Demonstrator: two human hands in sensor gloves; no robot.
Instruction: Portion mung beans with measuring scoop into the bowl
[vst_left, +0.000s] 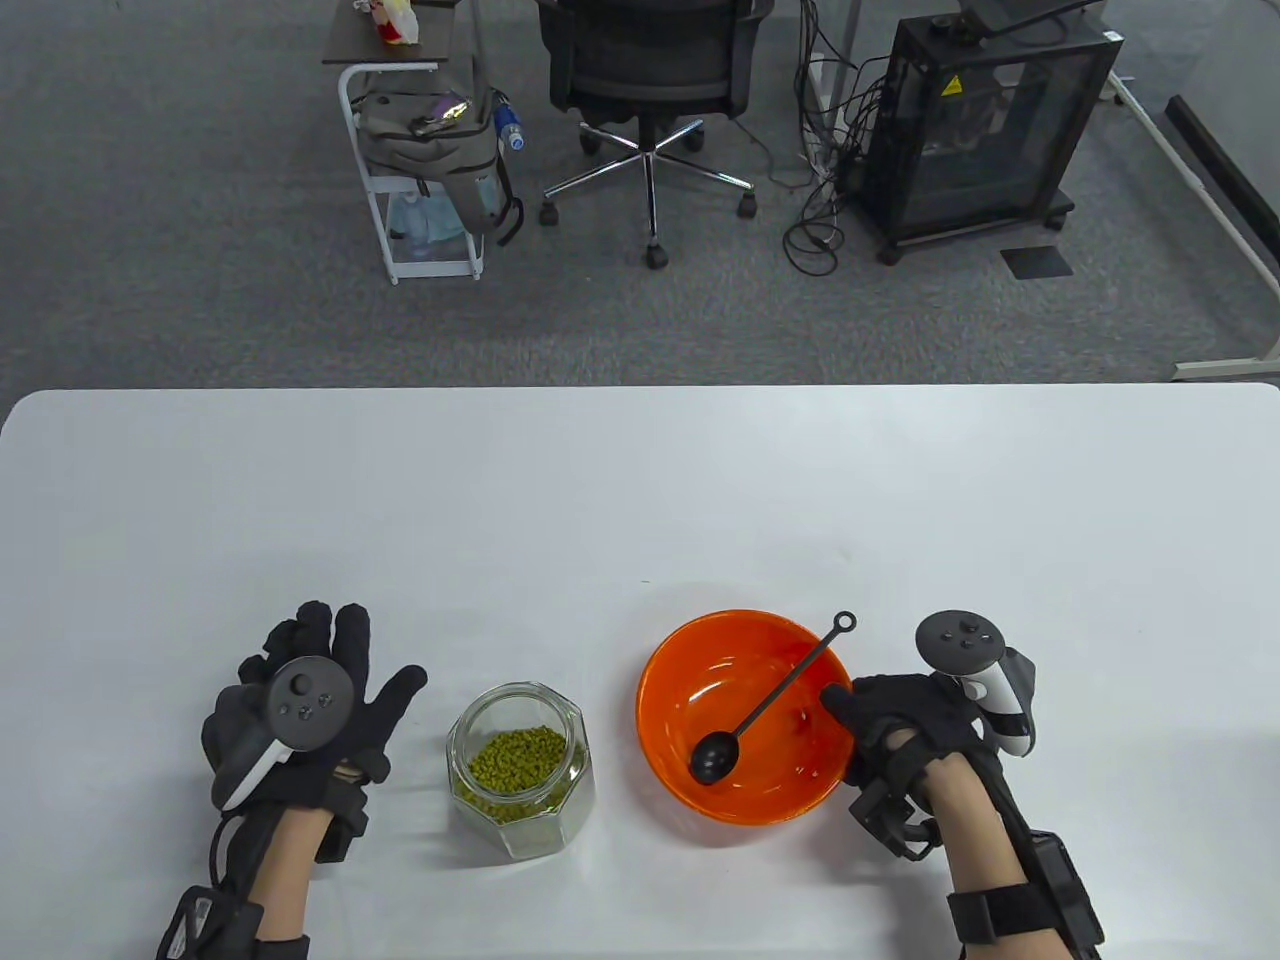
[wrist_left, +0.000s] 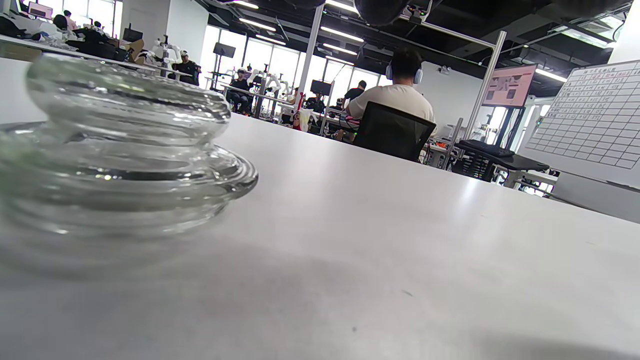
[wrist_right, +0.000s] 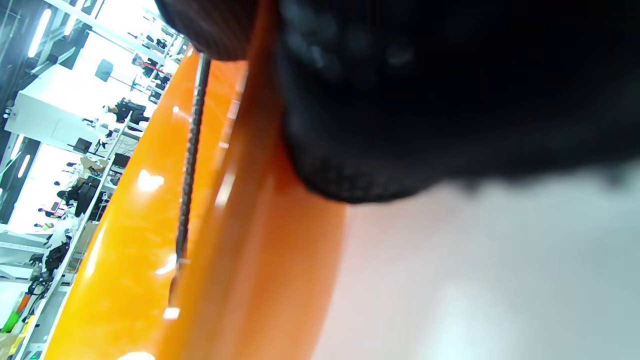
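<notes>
The measuring scoop (vst_left: 770, 698) in the orange bowl (vst_left: 668, 690) should be pinched mid-handle; the right hand (vst_left: 905, 725), at 3 o'clock, seemingly clasps the rim, while the left hand (vst_left: 300, 715) is spread flat.

Your left hand (vst_left: 300, 720) lying flat on table (vst_left: 640, 480) near front edge, toward left end. Jar (vst_left: 520, 770) sitting just right of it, mung beans (vst_left: 518, 760) inside. Bowl (vst_left: 745, 715) sitting right of jar, apart from it. Scoop (vst_left: 770, 700) lying in bowl, handle leaning over far right rim. Your right hand (vst_left: 900, 730) touching bowl's right rim.
</notes>
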